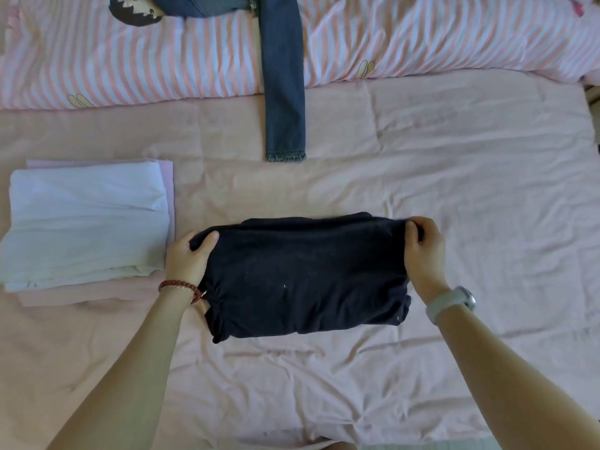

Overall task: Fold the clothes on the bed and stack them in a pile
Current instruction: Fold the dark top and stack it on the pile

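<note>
A folded black garment (302, 274) lies on the pink bed sheet (487, 190) in the middle of the view. My left hand (188, 258) grips its left end, thumb on top of the cloth. My right hand (423, 251) pinches its upper right corner, fingers curled over the edge. To the left sits a pile of folded white and pale pink clothes (87, 219). Blue jeans (282, 76) lie unfolded at the back, one leg stretching toward me with a frayed hem.
A pink-and-white striped duvet (422, 37) with cartoon prints is bunched along the far side of the bed. The bed's right edge shows at the far right. Wrinkled sheet stretches in front of and to the right of the black garment.
</note>
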Tool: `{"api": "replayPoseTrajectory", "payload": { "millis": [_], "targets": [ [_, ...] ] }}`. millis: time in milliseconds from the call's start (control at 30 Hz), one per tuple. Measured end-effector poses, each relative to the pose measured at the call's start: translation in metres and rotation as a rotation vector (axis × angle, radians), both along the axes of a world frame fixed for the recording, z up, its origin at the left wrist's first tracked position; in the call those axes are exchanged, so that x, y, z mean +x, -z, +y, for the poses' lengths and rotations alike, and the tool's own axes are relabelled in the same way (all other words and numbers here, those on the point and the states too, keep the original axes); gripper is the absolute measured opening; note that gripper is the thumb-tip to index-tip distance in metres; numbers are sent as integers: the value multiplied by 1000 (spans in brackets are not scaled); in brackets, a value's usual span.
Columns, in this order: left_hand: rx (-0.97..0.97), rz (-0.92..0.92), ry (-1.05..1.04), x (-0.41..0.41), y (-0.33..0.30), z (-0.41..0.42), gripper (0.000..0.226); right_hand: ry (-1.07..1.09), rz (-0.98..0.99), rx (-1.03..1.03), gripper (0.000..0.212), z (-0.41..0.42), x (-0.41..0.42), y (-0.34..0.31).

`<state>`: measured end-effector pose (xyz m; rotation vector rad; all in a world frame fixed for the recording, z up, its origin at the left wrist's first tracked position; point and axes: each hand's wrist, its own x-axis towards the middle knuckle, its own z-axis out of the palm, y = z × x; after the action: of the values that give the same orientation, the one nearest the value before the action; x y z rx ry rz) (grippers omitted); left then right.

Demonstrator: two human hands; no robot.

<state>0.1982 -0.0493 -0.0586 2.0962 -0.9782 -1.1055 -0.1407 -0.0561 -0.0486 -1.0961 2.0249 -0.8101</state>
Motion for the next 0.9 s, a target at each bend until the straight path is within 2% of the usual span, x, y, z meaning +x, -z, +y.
{"api": "replayPoseTrajectory", "payload": {
  "millis": [100,167,200,267,333,367,400,500,567,633,700,800,867,900],
  "targets": [
    [64,-1,-105,-3,19,-13,22,102,-68,139,33,-22,6,20],
    [114,127,-177,-3,23,-15,31,174,-102,245,48,-24,6,30],
    [136,184,-197,-2,24,-12,43,204,-105,270,51,-21,6,33],
    [146,178,-246,-3,23,2,60,229,-107,280,48,-7,5,34],
    [152,131,-342,-5,21,27,55,190,-91,312,42,15,7,32],
    [156,116,-363,-9,18,40,40,148,-56,345,41,27,9,32],
    [177,82,-339,-13,16,53,28,101,4,381,41,39,11,32],
    [246,-93,-173,-28,15,84,33,7,157,385,31,71,17,31],
    [170,-158,-190,-38,12,93,22,20,200,306,24,83,20,28],
    [71,-211,-256,-44,10,96,19,55,232,247,22,90,22,24],
    [63,-263,-252,-45,10,95,20,54,232,267,23,92,21,25],
    [162,-362,-95,-41,12,96,22,70,202,349,27,92,16,29],
    [145,-481,-6,-40,10,93,35,156,173,326,43,87,12,30],
    [77,-562,43,-41,9,91,41,194,129,319,55,82,10,29]
  ]
}}
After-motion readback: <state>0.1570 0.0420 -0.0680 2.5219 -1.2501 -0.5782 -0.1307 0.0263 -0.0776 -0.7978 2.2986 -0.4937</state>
